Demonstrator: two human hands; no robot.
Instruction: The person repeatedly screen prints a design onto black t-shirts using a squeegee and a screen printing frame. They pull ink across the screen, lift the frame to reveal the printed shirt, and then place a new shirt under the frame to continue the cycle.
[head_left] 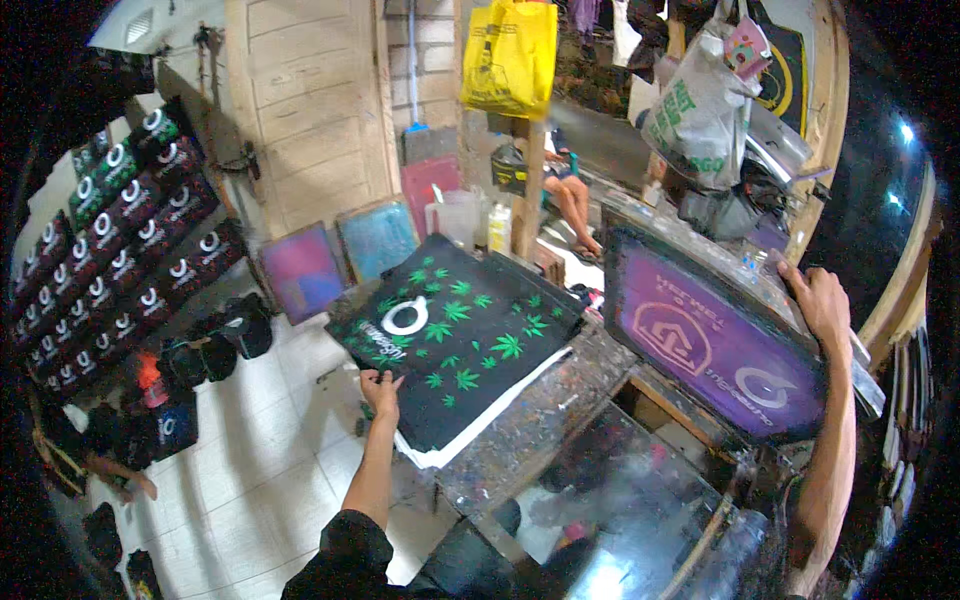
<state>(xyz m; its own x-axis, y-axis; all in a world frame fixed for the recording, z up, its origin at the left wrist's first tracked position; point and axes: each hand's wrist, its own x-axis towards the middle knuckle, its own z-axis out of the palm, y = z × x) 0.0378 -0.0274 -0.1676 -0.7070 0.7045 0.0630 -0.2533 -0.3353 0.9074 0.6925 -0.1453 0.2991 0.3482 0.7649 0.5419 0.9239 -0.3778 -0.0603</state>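
Observation:
Black fabric pieces (pixel 470 325) printed with green leaves and a white ring emblem lie on a worn worktable (pixel 530 440), with white sheets showing along their near edge. My left hand (pixel 380 392) is closed at their near left corner, the thumb on top and other fingers partly hidden. To the right, a screen-printing frame (pixel 715 335) with purple mesh and pale stencil designs is tilted up from the table. My right hand (pixel 820 305) grips its far right edge, fingers bent over the rim.
Printed black pieces (pixel 120 245) hang in rows at the left. A co-worker's hand (pixel 120 475) shows at lower left. Colored screens (pixel 375 240) lean by the door. A seated person's legs (pixel 572 205) are beyond the post. A glass-topped surface (pixel 625 510) is close to me.

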